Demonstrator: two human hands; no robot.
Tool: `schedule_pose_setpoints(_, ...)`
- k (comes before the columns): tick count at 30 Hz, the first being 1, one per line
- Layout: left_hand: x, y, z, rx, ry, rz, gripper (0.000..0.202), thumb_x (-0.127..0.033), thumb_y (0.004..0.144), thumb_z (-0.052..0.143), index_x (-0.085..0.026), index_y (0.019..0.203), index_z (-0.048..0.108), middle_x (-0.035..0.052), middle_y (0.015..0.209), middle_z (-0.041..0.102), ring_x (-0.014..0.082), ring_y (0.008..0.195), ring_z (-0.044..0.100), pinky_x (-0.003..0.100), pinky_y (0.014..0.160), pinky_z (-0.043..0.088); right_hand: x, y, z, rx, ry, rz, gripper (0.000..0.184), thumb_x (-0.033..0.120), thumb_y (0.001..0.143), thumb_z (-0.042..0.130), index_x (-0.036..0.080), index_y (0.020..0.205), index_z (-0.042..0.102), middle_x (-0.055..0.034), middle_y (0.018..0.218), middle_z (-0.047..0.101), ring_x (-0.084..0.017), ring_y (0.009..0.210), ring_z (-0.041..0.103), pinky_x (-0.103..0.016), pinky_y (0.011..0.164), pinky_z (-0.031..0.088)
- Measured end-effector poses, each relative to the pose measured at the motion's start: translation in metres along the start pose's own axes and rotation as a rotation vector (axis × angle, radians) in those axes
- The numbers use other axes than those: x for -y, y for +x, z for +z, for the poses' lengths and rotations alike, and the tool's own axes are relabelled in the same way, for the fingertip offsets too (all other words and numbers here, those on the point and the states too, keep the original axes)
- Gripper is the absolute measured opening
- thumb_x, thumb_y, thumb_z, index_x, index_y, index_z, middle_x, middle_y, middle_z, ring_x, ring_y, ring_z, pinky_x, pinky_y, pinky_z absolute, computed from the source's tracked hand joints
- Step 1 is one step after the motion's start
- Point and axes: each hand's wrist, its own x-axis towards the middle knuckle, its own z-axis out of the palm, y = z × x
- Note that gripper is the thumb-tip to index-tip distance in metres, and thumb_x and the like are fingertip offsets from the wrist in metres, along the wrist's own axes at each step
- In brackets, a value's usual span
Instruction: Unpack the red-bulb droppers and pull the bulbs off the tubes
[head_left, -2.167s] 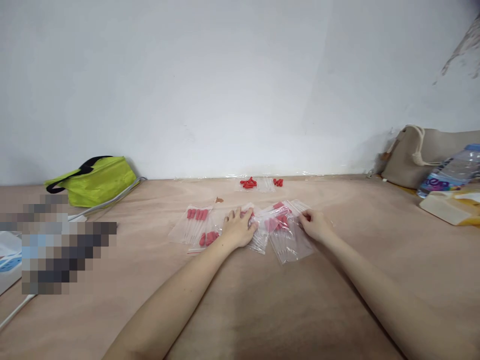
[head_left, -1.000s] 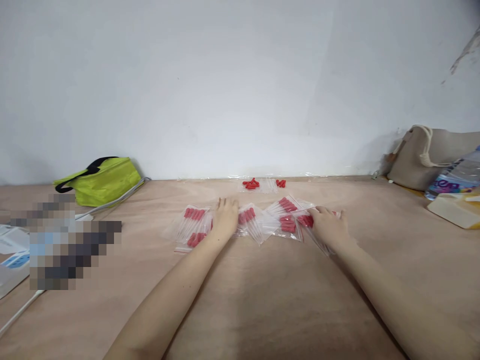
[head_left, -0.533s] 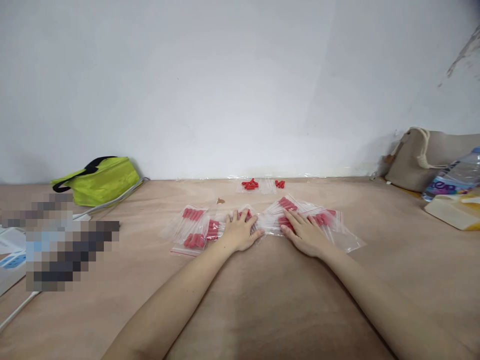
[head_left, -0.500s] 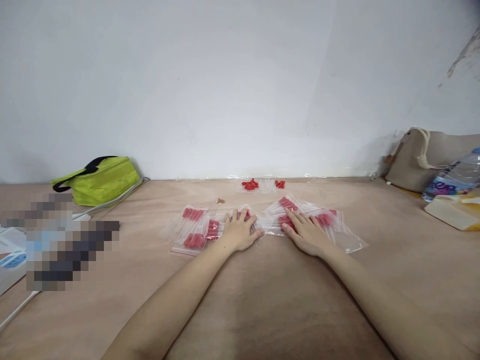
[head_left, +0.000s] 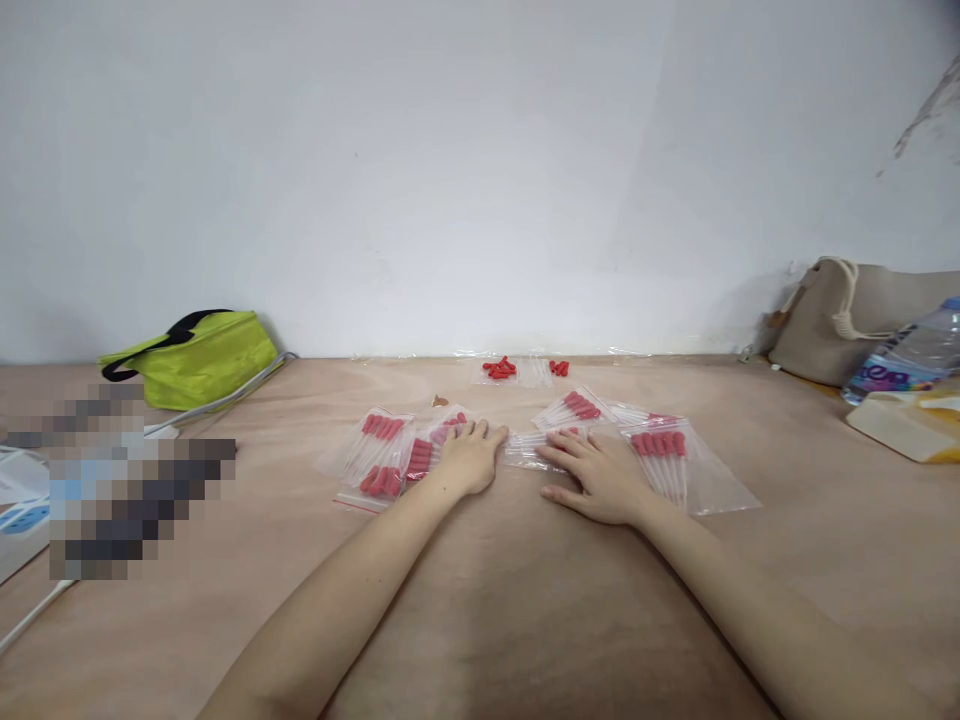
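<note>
My left hand [head_left: 472, 458] lies palm down with its fingers stretched over clear bags of red-bulbed droppers. One such bag [head_left: 456, 418] shows just beyond its fingers, and more bags [head_left: 382, 452] overlap to its left. My right hand [head_left: 604, 480] is flat too, fingers spread over another bag [head_left: 525, 452] whose red ends are partly covered. By its wrist, to the right, a bag of droppers [head_left: 664, 460] lies with the bulbs pointing away from me. Beyond the right fingers, a further bag [head_left: 574, 408] lies at a slant. Neither hand grips anything.
Against the wall lie loose red bulbs [head_left: 499, 369], clear tubes [head_left: 534, 372] and a few more red bulbs [head_left: 559, 368]. A lime-green bag [head_left: 210, 362] and a cable [head_left: 232, 398] are at left. At right stand a beige bag [head_left: 806, 330] and a plastic bottle [head_left: 900, 365].
The right-hand bag of droppers has shifted right and towards me, now showing more fully. My right hand has moved slightly left. My left hand and the bag by it have shifted left.
</note>
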Motion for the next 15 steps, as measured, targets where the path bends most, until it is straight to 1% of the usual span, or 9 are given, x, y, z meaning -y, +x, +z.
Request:
schedule_pose_setpoints(4,0.010,0.002,-0.002,0.043,0.009,-0.023,0.049,-0.013,0.077,0.040,-0.028,0.123,0.041,0.0100,0.123,0.047,0.0283,0.114,0.041,0.048,0.090,0.033,-0.001,0.002,0.004,-0.031,-0.019,0.018,0.046,0.048,0.086,0.031,0.027,0.125,0.043,-0.0066,0.131,0.042,-0.024,0.121,0.036,-0.045,0.096,0.028)
schedule_pose_setpoints(6,0.014,0.002,-0.003,0.025,0.018,-0.043,0.045,-0.009,0.076,0.041,-0.025,0.118,0.047,0.0117,0.120,0.048,0.0299,0.113,0.041,0.051,0.091,0.030,-0.005,0.002,0.005,-0.066,-0.040,0.048,0.041,0.043,0.087,0.032,0.027,0.121,0.046,-0.0059,0.128,0.046,-0.023,0.117,0.040,-0.042,0.093,0.031)
schedule_pose_setpoints(8,0.015,0.002,-0.004,-0.015,0.016,-0.044,0.039,-0.010,0.078,0.040,-0.022,0.113,0.050,0.0129,0.119,0.048,0.0305,0.115,0.038,0.053,0.095,0.024,-0.007,0.001,0.006,-0.111,-0.069,0.092,0.038,0.041,0.087,0.033,0.026,0.118,0.049,-0.0057,0.124,0.049,-0.023,0.113,0.044,-0.042,0.091,0.032)
schedule_pose_setpoints(10,0.011,0.002,-0.002,-0.055,-0.005,-0.016,0.035,-0.016,0.084,0.036,-0.021,0.116,0.048,0.0121,0.123,0.045,0.0283,0.119,0.035,0.051,0.098,0.021,-0.008,0.000,0.005,-0.159,-0.100,0.133,0.038,0.041,0.085,0.036,0.023,0.116,0.049,-0.0069,0.118,0.053,-0.024,0.108,0.046,-0.041,0.090,0.033)
schedule_pose_setpoints(11,0.008,0.003,0.000,-0.071,-0.019,0.005,0.035,-0.022,0.087,0.033,-0.022,0.119,0.044,0.0109,0.126,0.043,0.0265,0.120,0.033,0.049,0.100,0.021,-0.009,-0.001,0.005,-0.183,-0.114,0.152,0.040,0.042,0.084,0.038,0.021,0.116,0.049,-0.0079,0.117,0.053,-0.024,0.106,0.047,-0.041,0.089,0.033)
schedule_pose_setpoints(13,0.000,0.003,0.006,-0.091,-0.061,0.059,0.040,-0.037,0.089,0.028,-0.025,0.126,0.036,0.0086,0.132,0.038,0.0243,0.123,0.030,0.046,0.100,0.023,-0.010,-0.002,0.006,-0.222,-0.136,0.185,0.044,0.044,0.081,0.042,0.019,0.117,0.048,-0.0095,0.115,0.053,-0.025,0.103,0.048,-0.041,0.085,0.035)
schedule_pose_setpoints(15,-0.008,0.003,0.013,-0.091,-0.115,0.121,0.048,-0.048,0.088,0.025,-0.025,0.129,0.033,0.0083,0.136,0.034,0.0249,0.126,0.027,0.046,0.100,0.023,-0.011,-0.002,0.007,-0.246,-0.147,0.206,0.044,0.045,0.080,0.044,0.019,0.115,0.049,-0.0100,0.115,0.053,-0.026,0.101,0.049,-0.040,0.082,0.037)
